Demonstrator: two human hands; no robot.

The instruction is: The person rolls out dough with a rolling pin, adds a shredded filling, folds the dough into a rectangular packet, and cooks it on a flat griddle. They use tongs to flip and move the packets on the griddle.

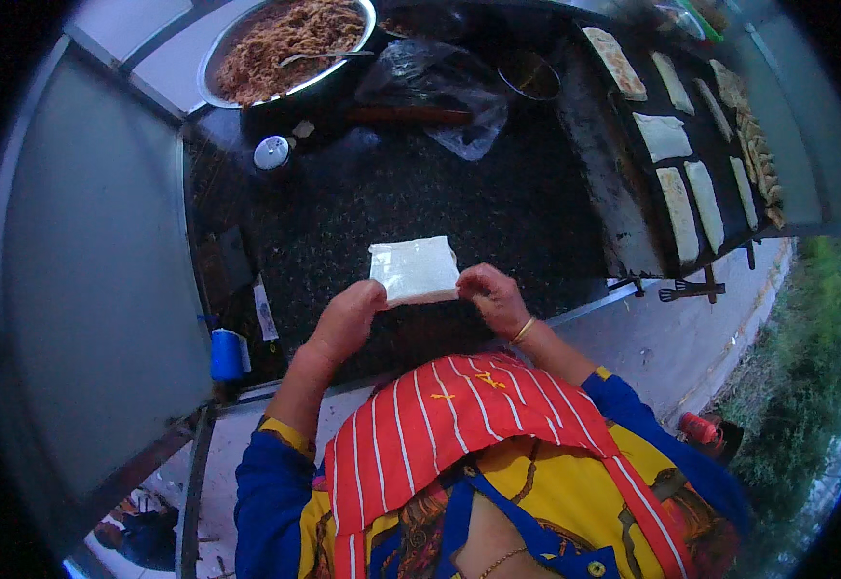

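Note:
A pale, folded rectangle of dough (415,268) is on the dark speckled counter (420,195), directly before me. My left hand (352,311) pinches its near left corner between thumb and fingers. At the near right corner, my right hand (494,293) has its fingers curled against the dough's edge. The dough looks smooth and moist, with its near edge facing me. Whether that near edge is lifted off the counter, I cannot tell.
A large metal bowl of brown filling (290,51) with a spoon stands at the back left. Near it is a lidded shaker (271,153). Clear plastic (464,130) lies by a rolling pin (410,115). On the right, a griddle (641,166) carries several flat pastries (704,203).

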